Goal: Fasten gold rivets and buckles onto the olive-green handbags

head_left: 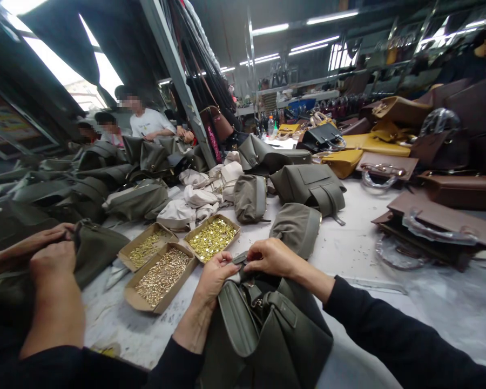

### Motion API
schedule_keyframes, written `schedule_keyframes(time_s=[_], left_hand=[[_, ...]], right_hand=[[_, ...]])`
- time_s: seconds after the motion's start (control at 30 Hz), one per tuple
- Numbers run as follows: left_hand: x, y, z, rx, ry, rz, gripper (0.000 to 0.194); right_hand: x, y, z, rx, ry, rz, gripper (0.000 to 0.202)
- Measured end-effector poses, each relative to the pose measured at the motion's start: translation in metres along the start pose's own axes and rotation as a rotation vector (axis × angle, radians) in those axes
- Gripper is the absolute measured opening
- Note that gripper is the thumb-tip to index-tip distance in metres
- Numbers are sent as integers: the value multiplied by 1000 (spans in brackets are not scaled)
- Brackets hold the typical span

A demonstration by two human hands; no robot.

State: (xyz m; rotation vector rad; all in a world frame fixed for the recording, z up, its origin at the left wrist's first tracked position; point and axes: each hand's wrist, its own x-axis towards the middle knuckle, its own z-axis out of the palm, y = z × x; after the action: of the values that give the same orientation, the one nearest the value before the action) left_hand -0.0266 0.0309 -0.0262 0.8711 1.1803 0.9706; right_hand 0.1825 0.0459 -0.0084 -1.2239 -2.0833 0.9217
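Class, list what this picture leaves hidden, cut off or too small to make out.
Head view: the bottom of the olive bag, cut off by the lower edge.
Head view: what exactly the right hand pinches, hidden by the hand itself.
Head view: the exact shape of single rose-gold pieces, too small.
Head view: print on the white T-shirt, too small.

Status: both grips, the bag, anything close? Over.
Left grip, right grip: pinching strip atop olive bag. Close by: three parts boxes left, olive pouch ahead.

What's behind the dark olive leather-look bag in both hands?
A rounded grey-olive fabric bag sits on the white tabletop; the right hand hides part of its near edge.
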Motion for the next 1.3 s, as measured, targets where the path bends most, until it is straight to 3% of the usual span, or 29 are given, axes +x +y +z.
schedule_keyframes(time_s=[0.2, 0.4, 0.73, 0.97, 1.3], left_hand=[[5, -5, 0, 8, 26, 8, 52], [8, -11, 1, 32, 44, 23, 45], [-1, 1, 5, 92, -10, 64, 37], [3, -2, 4, 125, -28, 52, 36], [3, -4, 3, 119, -39, 30, 39]], right_hand=[[7, -3, -2, -74, -58, 106, 13], [6, -14, 5, -172, -36, 187, 11], [-4, -27, 15, -338, -28, 90, 13], [2, -15, 12, -293, -106, 59, 10], [1, 10, 22, -76, -48, 123, 16]])
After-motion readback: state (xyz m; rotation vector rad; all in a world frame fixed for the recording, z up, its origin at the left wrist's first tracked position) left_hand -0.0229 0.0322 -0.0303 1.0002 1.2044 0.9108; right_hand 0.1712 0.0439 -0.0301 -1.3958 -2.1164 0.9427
